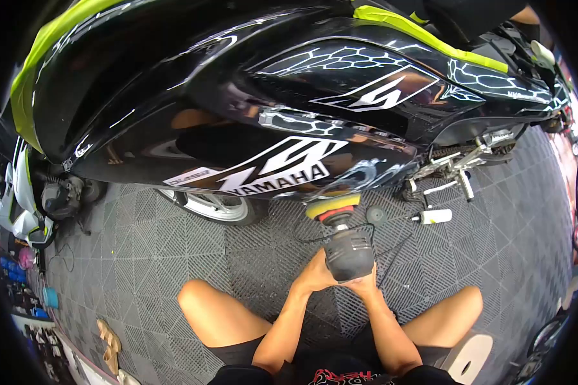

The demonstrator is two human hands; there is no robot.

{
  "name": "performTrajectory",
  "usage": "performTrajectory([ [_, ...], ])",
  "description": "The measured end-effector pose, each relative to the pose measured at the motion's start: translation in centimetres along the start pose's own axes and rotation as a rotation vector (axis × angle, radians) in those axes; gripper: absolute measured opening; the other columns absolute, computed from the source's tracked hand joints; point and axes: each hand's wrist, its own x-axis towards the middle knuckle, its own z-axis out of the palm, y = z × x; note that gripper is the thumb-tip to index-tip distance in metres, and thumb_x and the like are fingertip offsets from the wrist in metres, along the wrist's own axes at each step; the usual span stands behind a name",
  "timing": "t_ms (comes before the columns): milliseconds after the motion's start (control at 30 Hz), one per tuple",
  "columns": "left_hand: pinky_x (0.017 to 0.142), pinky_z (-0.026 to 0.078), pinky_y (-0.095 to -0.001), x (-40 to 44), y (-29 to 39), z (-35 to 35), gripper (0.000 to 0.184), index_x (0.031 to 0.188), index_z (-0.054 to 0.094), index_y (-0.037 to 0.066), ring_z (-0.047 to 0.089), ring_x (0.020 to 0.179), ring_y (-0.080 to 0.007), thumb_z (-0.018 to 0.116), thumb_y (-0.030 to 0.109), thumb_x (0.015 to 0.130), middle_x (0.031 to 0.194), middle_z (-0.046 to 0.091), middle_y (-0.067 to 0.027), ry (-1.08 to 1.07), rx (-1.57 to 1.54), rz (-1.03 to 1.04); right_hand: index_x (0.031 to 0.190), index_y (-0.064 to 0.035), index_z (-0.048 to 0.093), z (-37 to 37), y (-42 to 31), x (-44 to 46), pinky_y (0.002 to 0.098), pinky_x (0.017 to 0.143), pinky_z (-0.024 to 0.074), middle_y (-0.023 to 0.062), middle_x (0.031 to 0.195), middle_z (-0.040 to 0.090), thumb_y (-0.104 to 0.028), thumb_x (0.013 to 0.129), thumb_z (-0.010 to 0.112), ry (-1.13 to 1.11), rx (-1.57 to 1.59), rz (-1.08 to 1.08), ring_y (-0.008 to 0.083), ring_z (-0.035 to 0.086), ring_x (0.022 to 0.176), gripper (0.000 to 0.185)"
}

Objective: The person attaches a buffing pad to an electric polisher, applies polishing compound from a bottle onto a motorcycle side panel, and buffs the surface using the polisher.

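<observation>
Dark shirt (347,372) with red and white print is filling the space behind the hands, its lower part being cut off by the frame edge. Ahead, the right hand (316,273) and left hand (364,283) are both curling closed around the polisher (349,253), whose body is hiding most of the fingers. Beyond them, its yellow pad (331,206) is blurring beside the lower edge of the black motorcycle fairing (289,151); whether they are touching is hard to tell. Ahead and to the right of the hands, a white bottle (437,217) is lying on the floor (494,244), its contents not showing. Far to their left, a teal container (50,296) is sitting too small to read inside. Beyond the fairing at upper right, another person (525,14) is being mostly cut off.
</observation>
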Motion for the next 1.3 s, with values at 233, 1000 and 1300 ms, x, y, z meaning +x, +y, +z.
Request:
performTrajectory([
  [233, 0.102, 0.041, -0.0409, -3.7, 2.6, 4.0, 0.101, 0.14, 0.034, 0.001, 0.051, 0.12, -0.0231, 0.09, 0.011, 0.057, 0.132, 0.051, -0.0123, 0.051, -0.133, -0.151, 0.126, 0.0001, 0.048, -6.7, -6.4, -0.3, 0.0433, 0.096, 0.0452, 0.0194, 0.124, 0.056, -0.032, 0.054, 0.088, -0.319, 0.336, 0.041, 0.0347, 0.058, 0.112, 0.088],
  [1000, 0.098, 0.042, -0.0368, -0.1, 7.6, 7.1, 0.094, 0.135, 0.039, -0.002, 0.052, 0.115, -0.0214, 0.088, 0.025, 0.059, 0.128, 0.052, -0.0112, 0.101, -0.266, 0.138, 0.12, 0.0058, 0.047, -12.5, -13.3, 2.3, 0.0376, 0.083, 0.0493, 0.0142, 0.107, 0.061, -0.023, 0.056, 0.09, -0.239, 0.192, -0.095, 0.0262, 0.062, 0.093, 0.083],
  [1300, 0.097, 0.041, -0.0374, 0.0, 8.4, 6.7, 0.098, 0.133, 0.04, -0.002, 0.053, 0.111, -0.0217, 0.091, 0.031, 0.056, 0.123, 0.054, -0.0121, 0.095, -0.238, 0.153, 0.124, 0.0054, 0.043, -12.8, -13.8, 2.7, 0.0363, 0.09, 0.0453, 0.0148, 0.112, 0.059, -0.032, 0.063, 0.086, -0.329, 0.594, 0.18, 0.0238, 0.058, 0.101, 0.084],
])
